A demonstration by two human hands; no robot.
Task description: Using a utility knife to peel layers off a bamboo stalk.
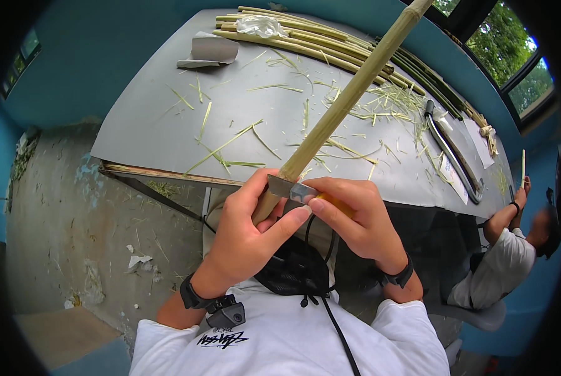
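A long peeled bamboo pole slants from my lap up across the table toward the top right. Its lower end is held by my left hand, with the fingers wrapped round it and the thumb reaching toward the knife. My right hand grips a utility knife with a yellow handle. The wide metal blade lies across the pole just past my left fingers and touches its surface. My right thumb and index finger pinch the knife near the metal head. Part of the handle is hidden in my palm.
Thin bamboo shavings litter the grey table. Several bamboo poles lie along its far edge, with crumpled tissue on them. A bow saw rests at the right. Beyond it a co-worker sits holding a thin stick.
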